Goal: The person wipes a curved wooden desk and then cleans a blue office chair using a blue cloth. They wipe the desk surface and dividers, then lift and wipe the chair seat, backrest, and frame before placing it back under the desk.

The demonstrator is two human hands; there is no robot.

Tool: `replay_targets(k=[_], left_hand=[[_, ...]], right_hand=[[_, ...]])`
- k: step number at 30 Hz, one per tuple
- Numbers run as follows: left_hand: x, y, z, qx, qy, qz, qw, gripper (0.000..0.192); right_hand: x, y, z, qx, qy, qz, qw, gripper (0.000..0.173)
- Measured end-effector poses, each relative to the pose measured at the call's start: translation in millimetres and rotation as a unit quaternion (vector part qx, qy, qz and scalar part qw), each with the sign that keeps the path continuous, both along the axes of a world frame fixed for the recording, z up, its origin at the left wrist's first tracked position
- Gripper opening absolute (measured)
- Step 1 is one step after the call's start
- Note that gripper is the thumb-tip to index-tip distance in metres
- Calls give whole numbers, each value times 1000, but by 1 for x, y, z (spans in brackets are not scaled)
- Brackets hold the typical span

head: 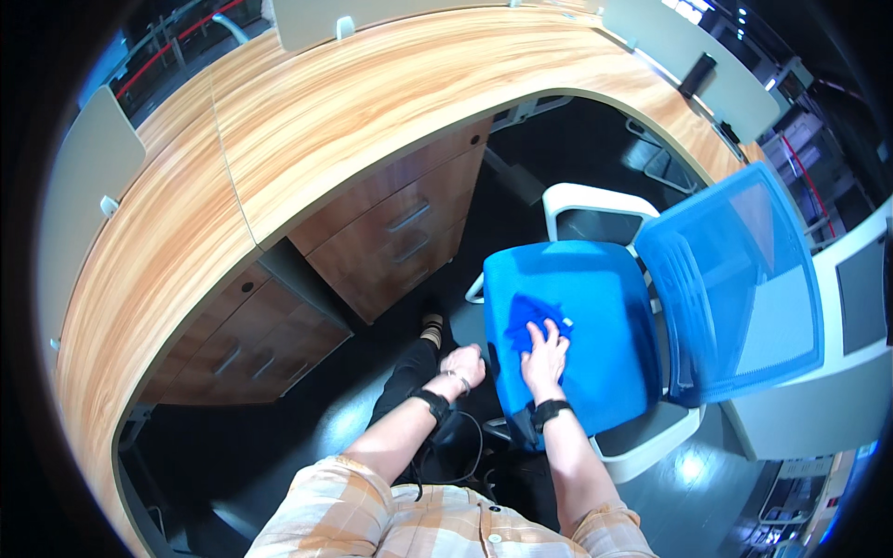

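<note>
My right hand is on a crumpled dark blue cloth with a small white tag. The fingers press into the cloth's near side. Beneath it lies the blue padded seat of an office chair with white armrests. My left hand hovers just left of the seat's edge, fingers curled in, with nothing visible in it. A bracelet and a black wristband circle the left wrist; another black band is on the right.
The chair's blue mesh backrest rises at the right. A curved wood-grain desk sweeps across the left and top, over two drawer cabinets. A dark cylinder stands on the far desk. A thin cable hangs near my body.
</note>
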State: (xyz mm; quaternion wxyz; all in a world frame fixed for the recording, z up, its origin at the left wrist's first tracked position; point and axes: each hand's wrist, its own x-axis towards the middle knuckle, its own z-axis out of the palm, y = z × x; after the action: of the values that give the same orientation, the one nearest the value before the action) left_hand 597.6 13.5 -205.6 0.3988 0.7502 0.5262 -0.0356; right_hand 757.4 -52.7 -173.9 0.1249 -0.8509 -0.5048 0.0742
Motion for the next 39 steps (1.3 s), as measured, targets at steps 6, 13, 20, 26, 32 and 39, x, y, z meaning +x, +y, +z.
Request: replay_targets(k=[6, 13, 20, 26, 32, 39], left_hand=[[-2, -25, -19, -86, -18, 17, 996, 29], [2, -15, -27, -42, -25, 87, 995, 27], [-11, -24, -24, -9, -40, 123, 992, 25], [-4, -34, -17, -43, -59, 26, 997, 25], [4, -37, -1, -38, -50, 7, 998, 27], [29, -44, 18, -43, 39, -30, 998, 82]], right_hand=[[11, 111, 0, -83, -39, 99, 991, 65], [-14, 73, -3, -59, -121, 264, 955, 37], [-54, -54, -10, -150, -171, 381, 896, 18], [-61, -140, 5, -209, -71, 364, 905, 11], [-9, -140, 4, 0, -49, 202, 978, 39], [49, -117, -20, -88, -74, -375, 920, 57]])
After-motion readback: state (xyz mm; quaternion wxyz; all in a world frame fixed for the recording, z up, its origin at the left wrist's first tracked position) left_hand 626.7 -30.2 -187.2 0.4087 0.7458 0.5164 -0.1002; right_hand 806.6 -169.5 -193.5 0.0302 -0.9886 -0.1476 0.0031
